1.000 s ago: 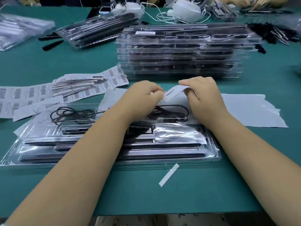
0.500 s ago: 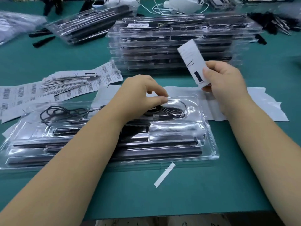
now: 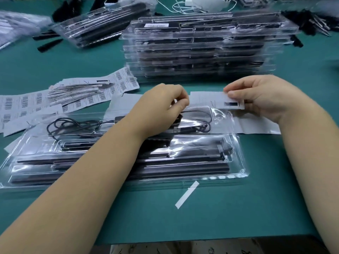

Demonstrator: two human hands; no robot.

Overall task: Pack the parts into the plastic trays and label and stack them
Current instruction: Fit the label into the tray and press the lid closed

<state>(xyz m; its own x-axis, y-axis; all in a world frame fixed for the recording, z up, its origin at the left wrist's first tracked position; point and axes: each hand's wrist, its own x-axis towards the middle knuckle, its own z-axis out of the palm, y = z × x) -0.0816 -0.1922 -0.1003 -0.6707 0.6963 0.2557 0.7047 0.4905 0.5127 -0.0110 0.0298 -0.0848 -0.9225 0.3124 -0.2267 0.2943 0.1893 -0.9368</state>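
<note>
Right hand [image 3: 260,97] pinches a white label [image 3: 216,101] by its right end, thumb beneath and fingers curled over, above the far edge of the clear plastic tray [image 3: 236,162]. Left hand [image 3: 161,105] pinches the label's other end, wrist over the tray. Its black print is unreadable. Filled trays [image 3: 201,46] stack behind on the green desk [image 3: 220,217].

A green table mat [image 3: 220,213] is covering the work surface across the frame. White cables [image 3: 176,6] are looping along the top edge at centre, beside a white rounded object [image 3: 209,3] that is too blurred to name. At the bottom edge, a strip of pale patterned fabric [image 3: 183,249] is showing below the mat.
</note>
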